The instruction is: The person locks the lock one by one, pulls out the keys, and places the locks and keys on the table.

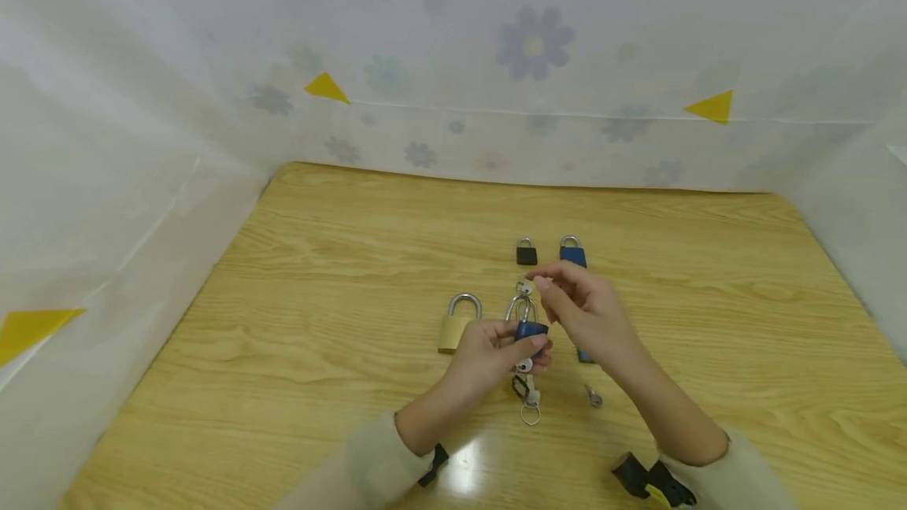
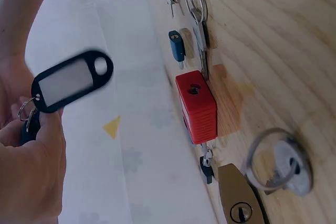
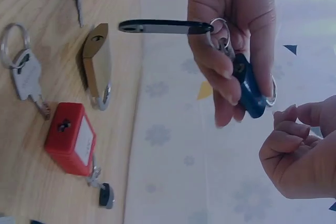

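Note:
A dark blue padlock [image 3: 251, 85] sits in my left hand [image 1: 489, 349], gripped between thumb and fingers. A key stands in its underside, with a ring and a black-framed tag [image 2: 68, 80] hanging from it. At the other end shows the metal shackle [image 3: 271, 92]. Beside that shackle my right hand [image 1: 584, 309] is raised, thumb and fingers loosely curled, with nothing visible in them. On the table lie a brass padlock [image 1: 453, 333], a red padlock [image 3: 71, 137], a black padlock [image 1: 527, 256] and another blue padlock [image 1: 572, 254].
Loose keys on a ring [image 1: 531, 396] lie below the hands, with a smaller key [image 1: 594, 397] to their right. Another small key [image 1: 524, 286] shows just beyond the hands. White flowered sheeting [image 1: 453, 85] walls the wooden table [image 1: 319, 258] at the back and sides.

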`<move>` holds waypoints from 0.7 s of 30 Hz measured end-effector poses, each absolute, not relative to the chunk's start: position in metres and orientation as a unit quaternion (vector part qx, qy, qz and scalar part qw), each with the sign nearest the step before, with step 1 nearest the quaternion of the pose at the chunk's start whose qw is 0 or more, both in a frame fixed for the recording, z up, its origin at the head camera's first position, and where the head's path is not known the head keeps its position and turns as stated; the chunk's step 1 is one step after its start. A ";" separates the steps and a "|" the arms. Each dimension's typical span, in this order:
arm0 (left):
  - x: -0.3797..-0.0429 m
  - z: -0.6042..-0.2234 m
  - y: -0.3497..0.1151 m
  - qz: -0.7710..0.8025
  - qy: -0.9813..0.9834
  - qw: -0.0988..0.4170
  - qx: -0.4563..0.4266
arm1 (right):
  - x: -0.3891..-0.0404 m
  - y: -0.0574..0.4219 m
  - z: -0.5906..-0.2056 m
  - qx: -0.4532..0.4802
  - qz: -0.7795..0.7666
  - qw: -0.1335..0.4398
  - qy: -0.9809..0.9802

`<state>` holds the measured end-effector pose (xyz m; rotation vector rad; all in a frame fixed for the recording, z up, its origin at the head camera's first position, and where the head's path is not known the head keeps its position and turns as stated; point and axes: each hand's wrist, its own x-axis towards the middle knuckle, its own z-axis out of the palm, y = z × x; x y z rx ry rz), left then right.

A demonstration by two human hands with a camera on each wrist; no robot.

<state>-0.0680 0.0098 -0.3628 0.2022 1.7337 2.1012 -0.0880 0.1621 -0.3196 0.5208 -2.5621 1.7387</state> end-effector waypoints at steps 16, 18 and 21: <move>-0.065 -0.364 0.009 0.757 0.612 0.189 0.130 | -0.094 0.166 -0.315 0.266 0.535 -0.055 -0.800; -0.065 -0.365 0.008 0.759 0.607 0.198 0.128 | -0.094 0.172 -0.316 0.274 0.541 -0.069 -0.792; -0.065 -0.366 0.006 0.760 0.604 0.206 0.125 | -0.094 0.179 -0.316 0.280 0.543 -0.084 -0.787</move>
